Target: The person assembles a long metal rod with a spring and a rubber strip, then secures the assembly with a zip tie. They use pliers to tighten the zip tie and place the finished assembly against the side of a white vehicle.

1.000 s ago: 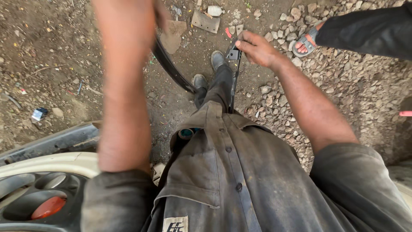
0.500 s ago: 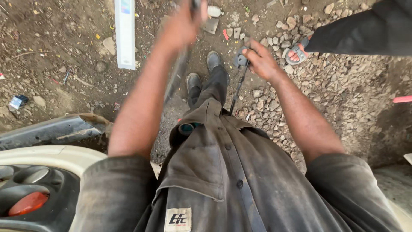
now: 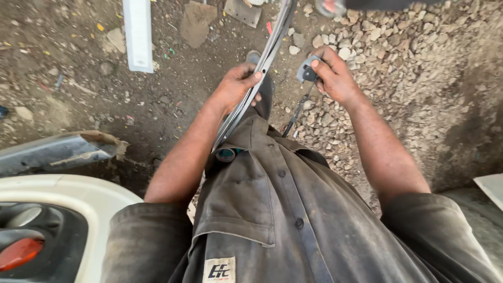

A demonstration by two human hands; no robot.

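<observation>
Looking down my grey work shirt [image 3: 283, 220] at dirt and gravel ground. My left hand [image 3: 236, 86] is closed around a long grey rubber strip [image 3: 272, 47] that runs from the top edge down past my chest. My right hand [image 3: 332, 76] grips a small grey metal bracket [image 3: 306, 71] with a thin dark cable [image 3: 296, 112] hanging below it. The two hands are a short way apart. A small teal roll [image 3: 226, 154] sticks out at my shirt front.
A white vehicle body panel [image 3: 68, 196] with a red lamp [image 3: 18, 254] fills the lower left, a grey metal piece [image 3: 57, 152] above it. A white flat strip [image 3: 137, 34] lies on the dirt. Another person's sandalled foot [image 3: 332, 6] is at the top. Loose stones cover the right.
My left hand has come down from the top of the view to chest height along the rubber strip. My right hand has shifted slightly and still holds the bracket.
</observation>
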